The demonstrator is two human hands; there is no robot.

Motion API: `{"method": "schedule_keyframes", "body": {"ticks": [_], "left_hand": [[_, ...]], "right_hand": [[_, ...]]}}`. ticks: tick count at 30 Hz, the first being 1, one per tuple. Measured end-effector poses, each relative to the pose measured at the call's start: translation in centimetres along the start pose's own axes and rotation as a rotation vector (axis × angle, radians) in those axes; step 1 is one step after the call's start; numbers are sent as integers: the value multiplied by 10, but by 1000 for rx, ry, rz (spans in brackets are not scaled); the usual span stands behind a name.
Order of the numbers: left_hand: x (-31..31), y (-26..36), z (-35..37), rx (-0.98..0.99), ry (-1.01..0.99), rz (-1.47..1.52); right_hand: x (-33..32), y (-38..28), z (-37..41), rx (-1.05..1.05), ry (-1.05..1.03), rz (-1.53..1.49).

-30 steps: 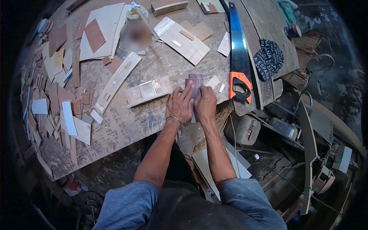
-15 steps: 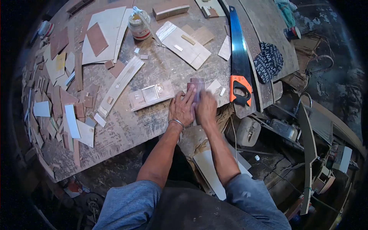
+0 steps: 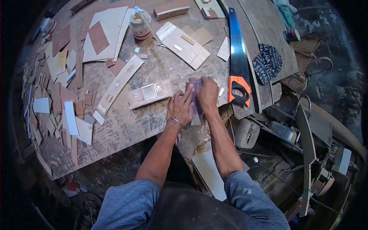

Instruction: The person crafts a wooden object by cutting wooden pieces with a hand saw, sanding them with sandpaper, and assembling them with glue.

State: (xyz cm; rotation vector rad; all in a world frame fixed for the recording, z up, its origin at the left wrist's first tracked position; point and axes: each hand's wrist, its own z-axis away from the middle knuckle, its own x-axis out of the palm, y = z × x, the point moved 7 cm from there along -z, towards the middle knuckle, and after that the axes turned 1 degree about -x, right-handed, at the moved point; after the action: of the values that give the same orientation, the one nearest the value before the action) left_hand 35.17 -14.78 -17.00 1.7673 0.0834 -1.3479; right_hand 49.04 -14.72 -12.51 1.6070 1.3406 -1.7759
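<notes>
My left hand, with a metal bracelet at its wrist, holds down a narrow reddish-brown piece of wood near the table's front edge. Its fingers stretch forward along the piece. Close beside it, my right hand is closed against the right side of the same piece; whatever its fingers hold is hidden. A pale strip shows below, between the hands. To the left lies a small wooden assembly with a square frame on it.
A handsaw with an orange handle lies right of my hands. A glue jar with a brush stands farther back. Wood offcuts cover the table's left side. A dark lettered cap rests at the right.
My right hand has moved forward along the piece and is no longer blurred. My left hand stays nearly in place. The pale strip between the hands shows more now.
</notes>
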Motion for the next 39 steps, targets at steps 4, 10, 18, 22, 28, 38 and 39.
{"method": "schedule_keyframes", "body": {"ticks": [4, 10, 18, 22, 28, 38, 39], "left_hand": [[-1, 1, -2, 21, 45, -30], [2, 0, -2, 3, 30, -19], [1, 0, -4, 24, 77, -19], [4, -2, -1, 19, 37, -9], [5, -4, -2, 12, 25, -24], [2, -2, 0, 21, 26, -21], [4, -2, -2, 21, 52, -16]], "right_hand": [[-26, 33, 32, 507, 82, -792], [-35, 29, 47, 579, 87, -1427], [-19, 14, 26, -35, 111, -309], [10, 2, 32, -36, -120, -130], [18, 1, 33, -10, -111, -52], [-4, 8, 27, 56, 17, -171], [-5, 25, 33, 231, 25, -478]]}}
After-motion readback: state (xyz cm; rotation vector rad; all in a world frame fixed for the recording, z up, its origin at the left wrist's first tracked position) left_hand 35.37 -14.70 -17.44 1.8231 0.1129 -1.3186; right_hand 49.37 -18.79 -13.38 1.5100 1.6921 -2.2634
